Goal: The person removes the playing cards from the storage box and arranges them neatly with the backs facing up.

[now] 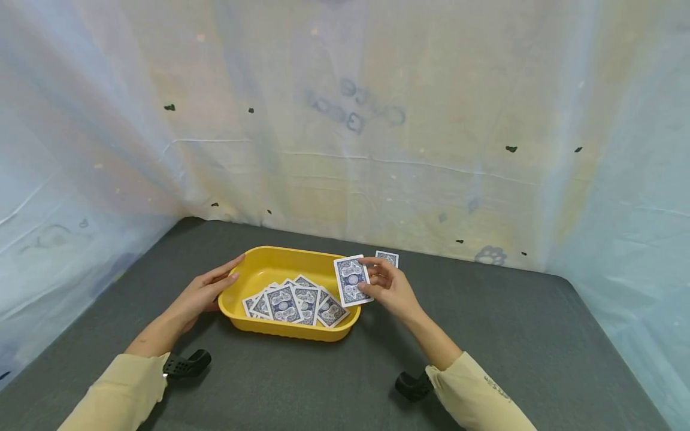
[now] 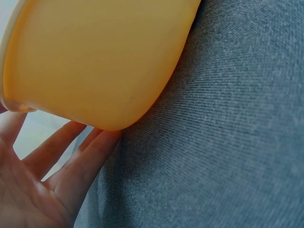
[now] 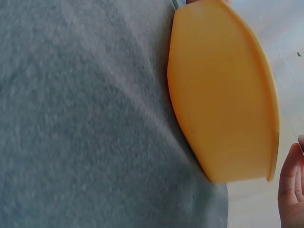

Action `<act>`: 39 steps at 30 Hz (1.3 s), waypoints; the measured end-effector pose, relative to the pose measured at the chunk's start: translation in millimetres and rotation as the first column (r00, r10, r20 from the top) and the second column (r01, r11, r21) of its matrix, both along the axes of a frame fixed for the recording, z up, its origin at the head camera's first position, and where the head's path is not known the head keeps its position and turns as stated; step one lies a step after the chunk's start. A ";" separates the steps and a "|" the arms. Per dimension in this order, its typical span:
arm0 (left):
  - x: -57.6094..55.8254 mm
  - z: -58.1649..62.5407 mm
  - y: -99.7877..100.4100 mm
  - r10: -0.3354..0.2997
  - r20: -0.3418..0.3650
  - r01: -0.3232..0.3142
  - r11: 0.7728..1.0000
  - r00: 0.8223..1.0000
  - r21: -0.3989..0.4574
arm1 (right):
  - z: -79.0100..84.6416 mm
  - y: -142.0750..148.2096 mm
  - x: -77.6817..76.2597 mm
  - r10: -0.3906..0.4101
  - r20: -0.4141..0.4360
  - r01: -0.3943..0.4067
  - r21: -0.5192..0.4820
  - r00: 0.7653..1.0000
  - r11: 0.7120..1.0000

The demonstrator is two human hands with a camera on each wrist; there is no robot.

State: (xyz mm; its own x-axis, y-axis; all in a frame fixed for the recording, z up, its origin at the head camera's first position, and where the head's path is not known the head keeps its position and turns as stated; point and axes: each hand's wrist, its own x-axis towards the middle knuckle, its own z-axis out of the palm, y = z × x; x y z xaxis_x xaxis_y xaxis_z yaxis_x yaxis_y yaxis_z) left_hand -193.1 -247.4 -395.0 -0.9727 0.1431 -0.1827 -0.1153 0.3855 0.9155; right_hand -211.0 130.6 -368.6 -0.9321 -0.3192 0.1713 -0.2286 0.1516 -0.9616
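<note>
A yellow plastic tray (image 1: 291,329) stands on the dark table, with several blue-backed playing cards (image 1: 284,303) loosely spread inside it. At its left end, my left hand (image 1: 207,290) holds the rim, the thumb over the edge and the fingers (image 2: 90,156) against the outer wall. My right hand (image 1: 392,290) pinches a playing card (image 1: 350,278) between thumb and fingers, back side showing, above the tray's right end. Just behind that hand, another playing card (image 1: 388,257) lies on the table, partly hidden. In the right wrist view, only part of the right hand (image 3: 292,190) shows.
Dark grey cloth (image 1: 259,383) covers the table. Pale hanging sheets (image 1: 345,120) with dark specks and faint drawings enclose the back and both sides. A black strap device (image 1: 188,364) sits on the left wrist, and a similar one (image 1: 414,386) on the right.
</note>
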 end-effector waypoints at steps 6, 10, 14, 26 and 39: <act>0.4 -0.6 -0.6 -0.004 -0.002 0.004 1.000 1.000 0.004 | -3.3 8.3 -6.3 -0.071 0.019 0.071 0.000 0.997 0.997; 0.4 -0.8 0.2 -0.002 -0.007 0.002 1.000 1.000 -0.001 | -4.6 12.3 -9.8 -0.116 0.039 0.117 -0.001 0.992 0.993; 0.5 -1.1 1.1 -0.001 -0.015 0.001 1.000 1.000 0.002 | -6.0 16.6 -14.1 -0.149 0.046 0.149 -0.002 0.988 0.989; 0.4 -0.7 2.1 0.015 -0.003 -0.015 1.000 1.000 0.008 | -7.4 34.4 -22.2 -0.267 0.066 0.264 0.043 0.962 0.964; 0.7 -0.4 1.7 0.016 -0.004 -0.015 1.000 1.000 0.017 | -19.1 53.3 -37.7 -0.361 0.080 0.359 0.039 0.929 0.932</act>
